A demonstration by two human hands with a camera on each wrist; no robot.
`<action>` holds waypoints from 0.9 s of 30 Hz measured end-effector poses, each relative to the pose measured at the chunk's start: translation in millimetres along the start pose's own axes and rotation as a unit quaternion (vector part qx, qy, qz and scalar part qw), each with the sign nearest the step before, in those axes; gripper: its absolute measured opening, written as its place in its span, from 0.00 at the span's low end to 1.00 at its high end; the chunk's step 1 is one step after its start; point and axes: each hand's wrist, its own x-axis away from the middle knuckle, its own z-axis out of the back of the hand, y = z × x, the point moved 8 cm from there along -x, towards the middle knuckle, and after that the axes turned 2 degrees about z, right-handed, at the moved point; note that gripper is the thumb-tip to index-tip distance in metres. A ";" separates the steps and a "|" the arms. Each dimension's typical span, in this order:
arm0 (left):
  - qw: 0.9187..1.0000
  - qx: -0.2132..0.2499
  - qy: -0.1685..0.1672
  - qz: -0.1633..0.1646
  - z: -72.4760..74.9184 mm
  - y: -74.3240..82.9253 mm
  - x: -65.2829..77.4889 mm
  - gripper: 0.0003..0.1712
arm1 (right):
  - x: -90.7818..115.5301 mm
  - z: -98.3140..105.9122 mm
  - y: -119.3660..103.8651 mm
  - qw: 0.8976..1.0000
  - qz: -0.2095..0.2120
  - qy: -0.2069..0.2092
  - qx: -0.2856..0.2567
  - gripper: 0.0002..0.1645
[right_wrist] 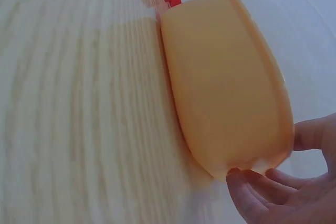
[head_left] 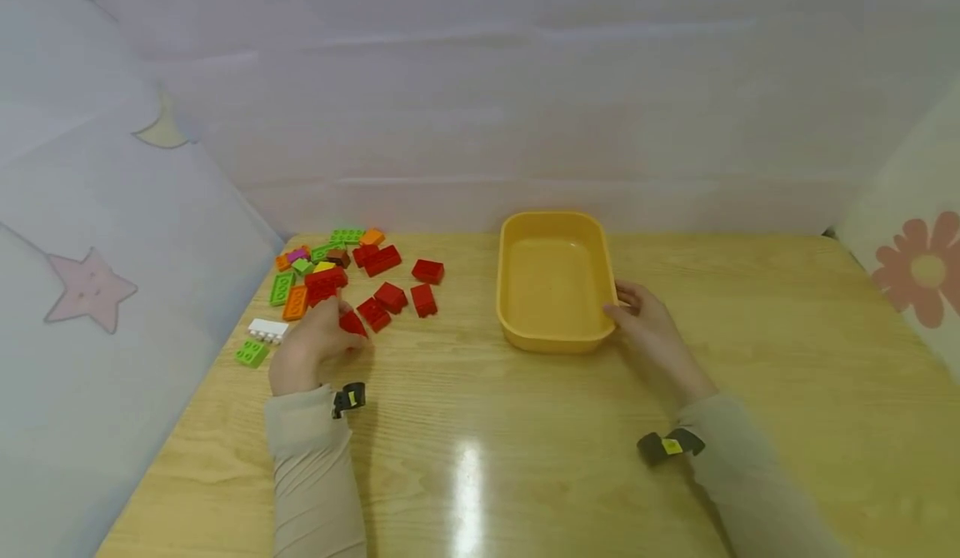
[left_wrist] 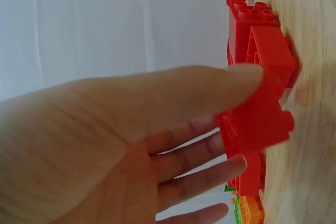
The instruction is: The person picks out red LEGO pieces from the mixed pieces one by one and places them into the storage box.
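Observation:
My left hand [head_left: 313, 346] is at the near side of a pile of toy building bricks, left of the middle of the table. Between its thumb and fingers it pinches a red toy brick [left_wrist: 262, 121]; the thumb lies across the brick in the left wrist view. More red bricks [head_left: 423, 301] lie just beyond and to the right. My right hand [head_left: 647, 322] grips a yellow plastic tub [head_left: 555, 345] at its near right corner, thumb at the rim and fingers along the outer wall. Inside the tub there is nothing.
Green bricks [head_left: 252, 353], a white brick [head_left: 267, 330] and orange bricks [head_left: 296, 302] lie around the pile at the table's left edge. A pale cloth wall [head_left: 480, 125] rises behind the wooden table [head_left: 420, 425], with cloth sides left and right.

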 end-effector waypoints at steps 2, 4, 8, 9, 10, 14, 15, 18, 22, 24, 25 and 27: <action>1.000 0.003 0.005 -0.006 0.8 2.5 -0.5 0.38 | 0.8 -2.3 4.3 0.999 -0.023 0.007 -0.026 0.36; 1.000 0.008 0.012 -0.008 1.6 4.2 -1.4 0.38 | 0.9 -4.9 9.1 0.996 -0.045 0.022 -0.079 0.36; 0.999 0.017 0.041 -0.019 6.0 8.9 -3.8 0.38 | 0.5 -14.5 19.5 0.962 -0.086 0.051 -0.254 0.36; 0.998 0.019 0.050 -0.023 7.2 10.2 -4.8 0.38 | 0.6 -17.2 22.2 0.949 -0.094 0.061 -0.295 0.37; 0.998 0.020 0.061 -0.028 8.4 12.2 -5.9 0.38 | 0.7 -19.2 24.4 0.942 -0.099 0.069 -0.313 0.37; 0.992 0.006 0.112 -0.052 11.1 24.2 -11.4 0.37 | 1.3 -24.4 30.5 0.931 -0.099 0.103 -0.335 0.36; 0.991 0.001 0.125 -0.056 10.9 28.4 -12.8 0.37 | 1.7 -24.9 32.2 0.934 -0.096 0.109 -0.326 0.36; 0.985 -0.010 0.157 -0.076 9.7 44.0 -15.2 0.37 | 3.2 -24.8 35.6 0.947 -0.073 0.120 -0.288 0.35; 0.977 -0.004 0.187 -0.102 8.7 61.2 -13.9 0.38 | 4.4 -24.5 38.7 0.956 -0.042 0.133 -0.257 0.34; 0.972 0.008 0.207 -0.115 9.6 66.5 -12.7 0.38 | 4.0 -25.0 38.8 0.961 -0.033 0.138 -0.237 0.34; 0.969 0.014 0.215 -0.123 9.8 68.9 -12.0 0.38 | 3.8 -24.9 38.6 0.964 -0.028 0.141 -0.223 0.35; 0.962 0.027 0.234 -0.139 9.5 74.2 -11.3 0.37 | 3.1 -24.7 37.3 0.971 -0.017 0.144 -0.190 0.35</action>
